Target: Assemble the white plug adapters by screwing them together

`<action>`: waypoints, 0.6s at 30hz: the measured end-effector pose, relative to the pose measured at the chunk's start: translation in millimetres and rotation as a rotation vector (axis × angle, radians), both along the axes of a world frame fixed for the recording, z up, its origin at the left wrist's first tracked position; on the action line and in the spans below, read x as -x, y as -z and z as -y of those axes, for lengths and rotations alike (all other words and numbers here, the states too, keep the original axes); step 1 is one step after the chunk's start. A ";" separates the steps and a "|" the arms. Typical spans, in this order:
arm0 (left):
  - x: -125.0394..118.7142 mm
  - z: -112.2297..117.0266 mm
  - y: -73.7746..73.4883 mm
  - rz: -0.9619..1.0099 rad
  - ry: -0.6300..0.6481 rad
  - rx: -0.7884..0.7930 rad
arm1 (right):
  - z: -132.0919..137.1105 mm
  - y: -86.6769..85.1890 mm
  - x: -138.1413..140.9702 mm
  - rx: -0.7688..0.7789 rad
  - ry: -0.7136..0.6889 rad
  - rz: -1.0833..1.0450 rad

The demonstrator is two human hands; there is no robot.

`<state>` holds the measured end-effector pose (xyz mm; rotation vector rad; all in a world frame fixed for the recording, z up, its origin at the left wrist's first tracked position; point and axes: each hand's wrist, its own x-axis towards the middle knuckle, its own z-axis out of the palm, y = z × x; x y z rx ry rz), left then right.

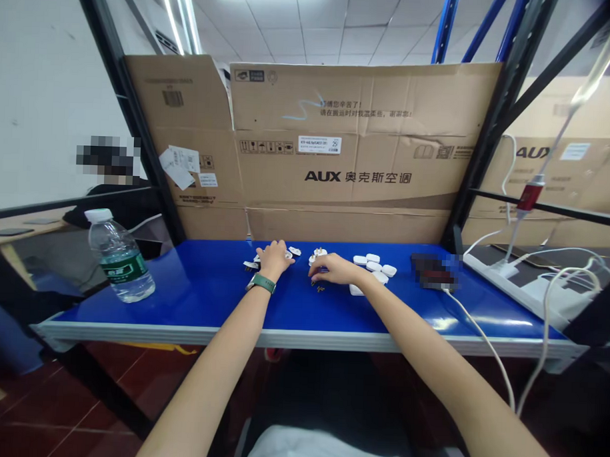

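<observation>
Both my arms reach out over a blue table (pixel 207 298). My left hand (pixel 274 258), with a green watch on its wrist, rests fingers down on a small heap of white plug parts (pixel 294 251). My right hand (pixel 329 268) is curled, its fingertips pinching something tiny that I cannot make out, beside a white plug piece (pixel 318 254). A few small dark metal bits (pixel 319 288) lie just under that hand. A cluster of white plug housings (pixel 374 265) sits right of my right hand.
A water bottle (pixel 118 257) stands at the table's left end. A white power strip (pixel 513 282) with cables lies at the right. Cardboard boxes (pixel 348 143) wall the back. Another person sits beyond the left frame post. A blurred dark object (pixel 433 271) lies right of the housings.
</observation>
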<state>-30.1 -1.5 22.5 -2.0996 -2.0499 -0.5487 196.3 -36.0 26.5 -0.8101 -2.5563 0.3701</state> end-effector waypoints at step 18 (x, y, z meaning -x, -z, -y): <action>-21.3 5.4 -1.0 0.271 0.761 -0.204 | -29.4 -2.6 -82.1 0.039 0.917 0.167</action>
